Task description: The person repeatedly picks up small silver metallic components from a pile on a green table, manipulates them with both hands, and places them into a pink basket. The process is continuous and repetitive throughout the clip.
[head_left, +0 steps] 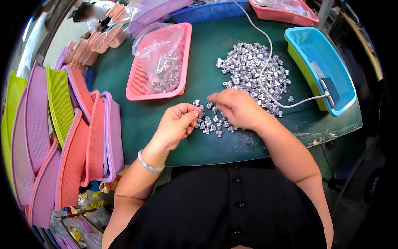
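Observation:
My left hand (177, 124) is closed in a pinch, thumb against curled fingers; whatever they hold is hidden. Its wrist wears a pale bangle. Over a small scatter of silvery metal fittings (215, 123) reaches my right hand (238, 107), its fingers stretched leftward and apart, with no piece visible in them. Single fittings lie right by both hands' fingertips. Behind the right hand spreads a large heap of the same small metal fittings (253, 68), crossed by a white cable (270, 50).
A pink basket (130, 85) holds a clear bag of small metal parts (166, 74). To the right stands a blue basket nested in a green one (304, 41), with a cabled device (325, 88) inside. Stacked colourful baskets (74, 162) crowd the left. A person (93, 14) is at the far left.

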Motion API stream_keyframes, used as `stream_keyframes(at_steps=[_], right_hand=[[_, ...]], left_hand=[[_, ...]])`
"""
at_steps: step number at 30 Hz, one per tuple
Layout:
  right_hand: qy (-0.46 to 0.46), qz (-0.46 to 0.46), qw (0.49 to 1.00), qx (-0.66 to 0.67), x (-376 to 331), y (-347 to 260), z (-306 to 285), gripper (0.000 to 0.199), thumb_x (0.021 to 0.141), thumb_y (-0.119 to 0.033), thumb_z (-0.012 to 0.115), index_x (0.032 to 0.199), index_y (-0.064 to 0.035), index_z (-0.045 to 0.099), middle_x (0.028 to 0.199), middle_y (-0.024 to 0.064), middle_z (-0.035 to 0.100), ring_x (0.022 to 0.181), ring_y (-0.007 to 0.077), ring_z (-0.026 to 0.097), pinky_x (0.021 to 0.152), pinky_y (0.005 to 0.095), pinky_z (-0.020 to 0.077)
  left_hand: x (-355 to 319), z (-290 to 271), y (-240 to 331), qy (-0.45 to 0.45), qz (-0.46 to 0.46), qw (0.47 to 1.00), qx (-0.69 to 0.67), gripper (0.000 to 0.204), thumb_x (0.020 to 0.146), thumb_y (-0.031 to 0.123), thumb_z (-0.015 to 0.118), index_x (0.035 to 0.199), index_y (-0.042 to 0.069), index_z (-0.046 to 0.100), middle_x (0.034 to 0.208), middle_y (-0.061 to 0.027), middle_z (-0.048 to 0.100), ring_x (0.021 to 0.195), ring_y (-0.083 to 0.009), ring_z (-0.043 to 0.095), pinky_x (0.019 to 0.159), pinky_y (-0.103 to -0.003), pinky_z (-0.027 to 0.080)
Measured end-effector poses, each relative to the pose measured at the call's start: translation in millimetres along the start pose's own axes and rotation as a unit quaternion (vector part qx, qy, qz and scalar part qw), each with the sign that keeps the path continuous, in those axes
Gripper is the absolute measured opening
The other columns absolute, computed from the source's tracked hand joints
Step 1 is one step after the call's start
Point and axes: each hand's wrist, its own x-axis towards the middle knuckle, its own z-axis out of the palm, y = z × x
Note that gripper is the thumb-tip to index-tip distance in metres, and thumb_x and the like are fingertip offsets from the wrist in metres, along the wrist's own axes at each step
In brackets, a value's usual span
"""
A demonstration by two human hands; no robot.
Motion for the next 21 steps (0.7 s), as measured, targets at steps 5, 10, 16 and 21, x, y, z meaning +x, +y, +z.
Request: stream_keyframes(at_steps=[5,10,16,21], right_hand=[[0.031,0.013,0.997,-0.069,6.7,4.8,-1.3,0.023,0.075,0.000,0.057,0.098,-0.0014,0.059,0.078,0.0116,0.060,0.075,0.0302,0.055,0.070,0.0381,0.0440],[-0.025,0.036,0.993,-0.106,11.6,-0.5,7.1,0.028,0.072,0.000,0.054,0.099,-0.0011,0.059,0.080,0.0133,0.060,0.082,0.0321,0.054,0.074,0.0410,0.0426],[-0.075,0.019,0.990,-0.122,23.5,-11.7,6.9,0.033,0.072,-0.001,0.055,0.106,-0.0019,0.056,0.087,0.0140,0.060,0.083,0.0305,0.054,0.076,0.0399,0.0428],[-0.062,0.025,0.998,-0.016,26.6,-23.9,1.6,0.038,0.072,0.000,0.056,0.110,-0.0036,0.054,0.091,0.0126,0.060,0.088,0.0310,0.055,0.078,0.0392,0.0452]], left_hand=[[18.6,-3.4,-25.8,0.158,0.219,0.892,0.363,0.029,0.081,0.013,0.058,0.107,0.001,0.057,0.073,-0.0117,0.061,0.061,-0.0224,0.059,0.059,-0.033,0.046],[35.7,-6.1,-14.9,0.110,0.219,0.817,0.522,0.025,0.080,0.014,0.057,0.104,0.004,0.060,0.089,-0.0193,0.062,0.083,-0.0339,0.061,0.071,-0.038,0.048],[40.4,-10.9,-16.4,0.118,0.247,0.824,0.496,0.017,0.075,0.016,0.065,0.087,0.004,0.061,0.072,-0.0154,0.061,0.065,-0.0287,0.061,0.060,-0.035,0.047],[45.5,-6.4,-22.3,0.052,0.267,0.928,0.257,0.015,0.082,0.013,0.063,0.086,0.000,0.058,0.064,-0.0031,0.058,0.058,-0.0141,0.056,0.055,-0.026,0.045]])
